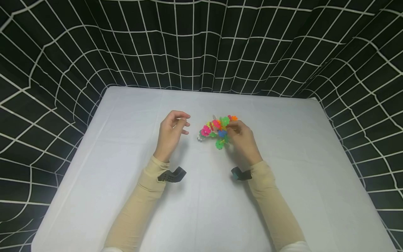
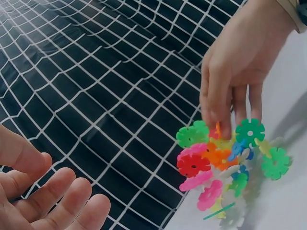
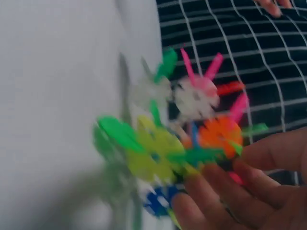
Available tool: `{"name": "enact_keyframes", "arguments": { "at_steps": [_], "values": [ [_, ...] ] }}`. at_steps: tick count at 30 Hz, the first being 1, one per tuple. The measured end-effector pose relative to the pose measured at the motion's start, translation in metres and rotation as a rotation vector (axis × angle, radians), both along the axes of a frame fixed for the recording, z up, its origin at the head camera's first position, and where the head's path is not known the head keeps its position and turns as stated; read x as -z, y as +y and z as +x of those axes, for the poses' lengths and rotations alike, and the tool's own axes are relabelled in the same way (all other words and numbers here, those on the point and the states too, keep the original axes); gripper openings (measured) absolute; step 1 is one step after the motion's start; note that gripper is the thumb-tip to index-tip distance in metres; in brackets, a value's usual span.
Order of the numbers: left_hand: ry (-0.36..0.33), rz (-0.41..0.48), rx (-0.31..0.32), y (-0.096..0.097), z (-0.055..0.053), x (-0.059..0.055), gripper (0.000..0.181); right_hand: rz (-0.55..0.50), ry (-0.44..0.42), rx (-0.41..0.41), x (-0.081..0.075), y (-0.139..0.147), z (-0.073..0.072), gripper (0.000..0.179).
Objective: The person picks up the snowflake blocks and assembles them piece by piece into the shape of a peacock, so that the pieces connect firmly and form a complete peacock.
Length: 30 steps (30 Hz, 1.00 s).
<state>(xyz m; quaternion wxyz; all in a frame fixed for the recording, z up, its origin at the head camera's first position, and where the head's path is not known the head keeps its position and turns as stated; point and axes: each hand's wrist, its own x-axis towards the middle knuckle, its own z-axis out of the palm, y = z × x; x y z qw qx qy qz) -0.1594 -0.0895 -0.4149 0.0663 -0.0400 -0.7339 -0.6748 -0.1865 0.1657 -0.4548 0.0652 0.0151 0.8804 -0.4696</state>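
Observation:
A cluster of interlocking plastic flower discs (image 1: 216,123), in pink, green, orange, yellow, blue, red and white, is at the middle of the table. My right hand (image 1: 244,140) grips it at its right side, thumb and fingers on the discs. In the right wrist view, a yellow disc (image 3: 152,152) and an orange disc (image 3: 220,135) show close to those fingertips; this view is blurred. To the left of the cluster, my left hand (image 1: 171,134) is in the air with relaxed, slightly bent fingers, touching nothing. The left wrist view shows the cluster's red disc (image 2: 194,165) facing that hand.
A white cloth-covered table (image 1: 299,150) lies under both hands. Dark curtains with a white grid (image 1: 201,42) hang around its back and sides. Dark straps with small devices (image 1: 172,175) sit on both wrists.

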Motion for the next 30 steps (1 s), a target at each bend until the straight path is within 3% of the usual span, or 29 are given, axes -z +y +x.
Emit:
{"name": "enact_keyframes", "arguments": {
  "at_steps": [3, 8, 19, 24, 30],
  "values": [
    [0.006, 0.003, -0.001, -0.001, -0.001, 0.0, 0.02, 0.026, -0.047, -0.006, -0.004, 0.009, -0.002, 0.034],
    [-0.004, -0.011, -0.002, -0.005, -0.002, 0.002, 0.02, 0.088, -0.158, -0.128, -0.009, 0.012, -0.002, 0.037],
    [-0.024, -0.014, 0.003, -0.012, -0.003, 0.006, 0.021, 0.078, -0.184, -0.295, -0.009, -0.003, 0.01, 0.041],
    [-0.027, -0.022, -0.003, -0.016, -0.003, 0.006, 0.021, 0.075, -0.168, -0.294, -0.02, 0.005, 0.011, 0.041],
    [-0.032, -0.037, 0.018, -0.021, -0.006, 0.009, 0.022, 0.053, -0.12, -0.216, -0.042, 0.031, 0.009, 0.04]
  ]
}}
